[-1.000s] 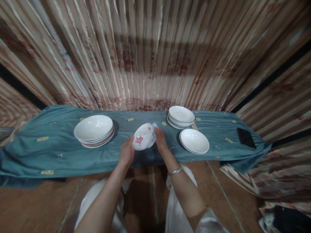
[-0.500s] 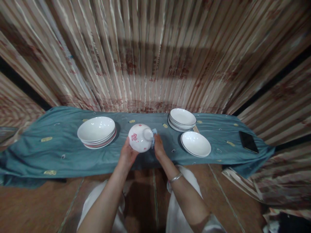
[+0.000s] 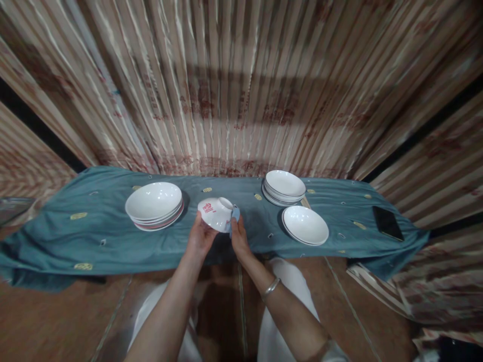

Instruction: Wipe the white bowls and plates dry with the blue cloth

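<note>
While the left hand (image 3: 201, 237) holds the near-left edge of the bowl (image 3: 214, 215), tilted above the table (image 3: 116, 251) with its foot upward, the right hand (image 3: 239, 235) pinches a blue cloth (image 3: 235, 215) against the bowl's right side. Left of the bowl stands a stack of white bowls (image 3: 153, 200); right of it stand a rear stack (image 3: 286, 183) and a front stack (image 3: 305, 224) of white dishes. Farther right of the bowl lies a black device (image 3: 388, 222).

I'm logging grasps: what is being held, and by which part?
A white bowl, foot up: the left grip has it near its left rim; the right grip holds a blue cloth against its right side.
</note>
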`<state>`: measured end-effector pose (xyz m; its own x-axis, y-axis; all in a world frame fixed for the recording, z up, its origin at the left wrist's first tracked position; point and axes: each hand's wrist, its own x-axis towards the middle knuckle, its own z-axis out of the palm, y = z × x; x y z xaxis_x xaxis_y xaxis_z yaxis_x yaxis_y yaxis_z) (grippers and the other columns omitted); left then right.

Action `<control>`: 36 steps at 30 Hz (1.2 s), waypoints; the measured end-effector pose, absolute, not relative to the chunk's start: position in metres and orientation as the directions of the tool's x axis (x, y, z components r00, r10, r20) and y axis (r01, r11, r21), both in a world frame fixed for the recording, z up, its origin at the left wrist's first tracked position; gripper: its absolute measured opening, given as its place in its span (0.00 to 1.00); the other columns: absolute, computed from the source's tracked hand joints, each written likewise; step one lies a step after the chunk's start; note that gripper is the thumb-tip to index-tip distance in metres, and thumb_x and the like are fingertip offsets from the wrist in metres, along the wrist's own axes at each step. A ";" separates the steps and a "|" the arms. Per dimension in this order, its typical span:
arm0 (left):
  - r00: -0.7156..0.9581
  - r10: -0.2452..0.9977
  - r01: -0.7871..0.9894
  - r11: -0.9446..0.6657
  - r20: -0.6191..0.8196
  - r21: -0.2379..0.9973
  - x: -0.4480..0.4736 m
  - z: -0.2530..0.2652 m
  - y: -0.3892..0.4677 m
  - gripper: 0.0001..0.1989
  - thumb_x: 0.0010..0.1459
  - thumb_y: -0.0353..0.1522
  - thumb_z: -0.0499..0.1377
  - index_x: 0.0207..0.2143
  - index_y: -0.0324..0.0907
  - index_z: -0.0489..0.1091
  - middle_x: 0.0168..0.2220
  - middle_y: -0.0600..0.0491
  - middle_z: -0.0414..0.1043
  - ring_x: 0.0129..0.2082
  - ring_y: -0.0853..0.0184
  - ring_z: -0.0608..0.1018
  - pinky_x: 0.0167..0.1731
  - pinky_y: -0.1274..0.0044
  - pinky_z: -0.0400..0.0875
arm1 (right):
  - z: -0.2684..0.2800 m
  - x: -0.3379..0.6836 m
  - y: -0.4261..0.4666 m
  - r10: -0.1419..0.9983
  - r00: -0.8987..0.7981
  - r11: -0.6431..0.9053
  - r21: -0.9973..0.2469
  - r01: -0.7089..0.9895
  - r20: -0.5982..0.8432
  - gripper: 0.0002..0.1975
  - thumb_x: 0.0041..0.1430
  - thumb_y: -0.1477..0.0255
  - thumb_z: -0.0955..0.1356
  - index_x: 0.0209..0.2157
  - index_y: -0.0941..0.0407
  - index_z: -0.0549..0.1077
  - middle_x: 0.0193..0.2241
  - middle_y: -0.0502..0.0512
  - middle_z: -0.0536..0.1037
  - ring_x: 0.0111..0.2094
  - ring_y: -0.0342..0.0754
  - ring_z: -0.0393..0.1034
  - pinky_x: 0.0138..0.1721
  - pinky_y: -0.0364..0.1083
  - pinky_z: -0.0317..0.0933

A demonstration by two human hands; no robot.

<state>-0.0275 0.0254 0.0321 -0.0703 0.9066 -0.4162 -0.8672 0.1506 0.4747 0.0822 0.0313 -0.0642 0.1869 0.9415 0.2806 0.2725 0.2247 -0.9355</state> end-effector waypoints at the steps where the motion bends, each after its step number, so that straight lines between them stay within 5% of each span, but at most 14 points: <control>1: -0.083 0.905 -0.866 0.141 -0.417 0.480 -0.027 0.034 0.025 0.17 0.66 0.35 0.47 0.49 0.38 0.71 0.32 0.49 0.80 0.32 0.65 0.80 0.40 0.71 0.75 | -0.063 0.081 0.029 0.951 0.202 0.179 -0.949 0.261 0.235 0.32 0.66 0.55 0.53 0.62 0.62 0.57 0.59 0.66 0.66 0.59 0.51 0.63 0.57 0.52 0.59; 6: -0.154 0.874 -0.860 0.111 -0.462 0.497 -0.025 0.042 0.023 0.16 0.66 0.32 0.49 0.48 0.35 0.71 0.28 0.50 0.78 0.28 0.68 0.79 0.35 0.78 0.73 | -0.055 0.074 0.018 0.968 0.219 0.073 -0.975 0.212 0.120 0.32 0.67 0.58 0.53 0.64 0.63 0.52 0.61 0.66 0.63 0.60 0.50 0.61 0.58 0.51 0.57; 14: -0.146 0.877 -0.853 0.122 -0.458 0.507 -0.021 0.045 0.022 0.17 0.66 0.32 0.48 0.49 0.33 0.71 0.27 0.49 0.78 0.27 0.68 0.79 0.36 0.77 0.73 | -0.048 0.062 -0.010 0.926 0.155 0.248 -0.864 0.438 0.345 0.30 0.68 0.62 0.54 0.66 0.62 0.46 0.66 0.68 0.49 0.68 0.52 0.40 0.64 0.57 0.47; 20: -0.093 0.907 -0.849 0.143 -0.411 0.509 -0.018 0.039 0.022 0.18 0.66 0.34 0.49 0.49 0.33 0.71 0.31 0.46 0.79 0.31 0.65 0.81 0.40 0.76 0.74 | -0.028 0.066 -0.024 0.894 -0.010 0.369 -0.722 0.585 0.449 0.29 0.69 0.67 0.53 0.67 0.60 0.43 0.68 0.66 0.40 0.69 0.55 0.35 0.64 0.60 0.45; 28: -0.129 0.906 -0.789 0.151 -0.402 0.595 -0.008 0.034 0.019 0.11 0.60 0.32 0.55 0.37 0.34 0.74 0.31 0.47 0.79 0.36 0.63 0.81 0.43 0.76 0.74 | -0.013 0.081 -0.024 0.814 -0.192 0.502 -0.497 0.708 0.549 0.27 0.67 0.74 0.55 0.66 0.58 0.50 0.68 0.62 0.45 0.69 0.54 0.33 0.65 0.59 0.43; 36: -0.155 0.971 -0.584 0.060 -0.183 0.809 0.006 0.026 0.011 0.10 0.52 0.39 0.61 0.31 0.41 0.74 0.31 0.49 0.79 0.41 0.59 0.79 0.42 0.73 0.72 | -0.002 0.094 -0.020 0.785 -0.235 0.513 -0.388 0.766 0.574 0.28 0.65 0.75 0.57 0.65 0.60 0.53 0.67 0.66 0.48 0.69 0.56 0.35 0.64 0.59 0.45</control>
<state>0.0063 0.0111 0.0263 -0.1549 0.9708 -0.1833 -0.5842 0.0596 0.8094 0.0939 -0.0199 -0.0017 -0.2351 0.7847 0.5736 0.7657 0.5130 -0.3880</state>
